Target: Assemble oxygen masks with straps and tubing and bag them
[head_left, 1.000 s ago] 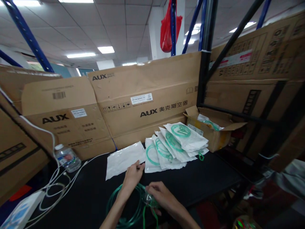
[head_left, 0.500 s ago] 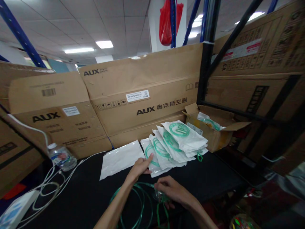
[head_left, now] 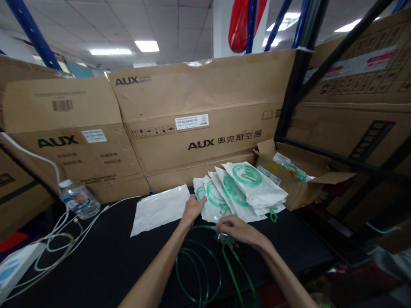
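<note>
My left hand [head_left: 193,208] is closed on the lower left edge of the nearest white packet [head_left: 199,188], thumb on top. Coiled green tubing shows through its clear front, and several such packets [head_left: 245,175] overlap to its right. Closer to me, my right hand [head_left: 236,229] grips a clear plastic piece [head_left: 224,238], mostly hidden under the fingers. From it hang a green strap [head_left: 231,269] and loose coils of thin green tubing [head_left: 194,256], which trail over the black tabletop [head_left: 128,265]. A flat white bag [head_left: 160,209] lies left of my left hand.
An open cardboard box [head_left: 289,179] with bagged tubing stands at the right. Large cardboard panels [head_left: 205,102] wall the back. On the left are a plastic bottle [head_left: 78,201], white cables [head_left: 48,252] and a power strip [head_left: 19,265]. Black rack bars [head_left: 305,72] rise at the right.
My left hand has shifted the nearest packet back, closer against the row. The right hand keeps hold of the clear piece, and the green strap now hangs longer. The view has shifted a little.
</note>
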Demonstrator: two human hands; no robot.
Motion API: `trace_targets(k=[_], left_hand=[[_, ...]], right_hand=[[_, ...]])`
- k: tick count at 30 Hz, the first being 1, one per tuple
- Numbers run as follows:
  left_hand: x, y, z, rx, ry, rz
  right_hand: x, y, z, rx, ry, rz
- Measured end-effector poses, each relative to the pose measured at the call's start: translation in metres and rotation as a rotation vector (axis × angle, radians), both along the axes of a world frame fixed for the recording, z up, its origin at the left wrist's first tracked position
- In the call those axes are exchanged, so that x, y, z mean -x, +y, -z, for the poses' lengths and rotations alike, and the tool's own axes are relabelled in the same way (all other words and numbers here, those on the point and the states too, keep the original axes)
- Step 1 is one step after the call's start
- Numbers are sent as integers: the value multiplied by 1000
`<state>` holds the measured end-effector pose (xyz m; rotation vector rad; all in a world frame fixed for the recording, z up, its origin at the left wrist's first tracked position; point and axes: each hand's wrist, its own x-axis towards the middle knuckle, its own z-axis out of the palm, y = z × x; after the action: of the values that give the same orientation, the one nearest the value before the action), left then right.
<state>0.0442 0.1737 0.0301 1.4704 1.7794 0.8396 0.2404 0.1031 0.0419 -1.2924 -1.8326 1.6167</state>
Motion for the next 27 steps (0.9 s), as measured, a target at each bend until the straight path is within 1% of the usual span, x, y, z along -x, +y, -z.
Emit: trace_targets(k=[3, 5, 7, 9, 11, 13, 15, 16, 18, 20, 24, 27], left_hand=[[9, -1, -13, -8, 134, 53], [23, -14, -25, -58, 217, 76], [44, -38, -35, -122, 295, 60], [69, -73, -41, -144, 366, 21], [90, -113, -40, -95, 426, -19], [102, -150, -32, -12, 474, -65], [105, -177, -20, 57, 518, -81], [104, -185, -15, 85, 538, -74], [101, -191, -6, 119, 557, -35], [100, -188, -3, 126, 541, 22], [105, -175, -6, 92, 481, 141], [106, -167, -10, 62, 442, 199]], right_hand=[[15, 0, 9, -6, -1, 5], [24, -7, 14, -10, 16, 18], [30, -16, 19, -16, 38, 48], [34, -24, 23, -7, 49, 85], [37, -33, 26, 25, 49, 114], [41, -42, 28, 59, 43, 135], [45, -51, 29, 83, 29, 149], [46, -57, 30, 90, 17, 152], [48, -68, 31, 88, -16, 162], [46, -80, 32, 63, -56, 185], [40, -101, 32, -7, -138, 256], [40, -111, 29, -32, -186, 281]])
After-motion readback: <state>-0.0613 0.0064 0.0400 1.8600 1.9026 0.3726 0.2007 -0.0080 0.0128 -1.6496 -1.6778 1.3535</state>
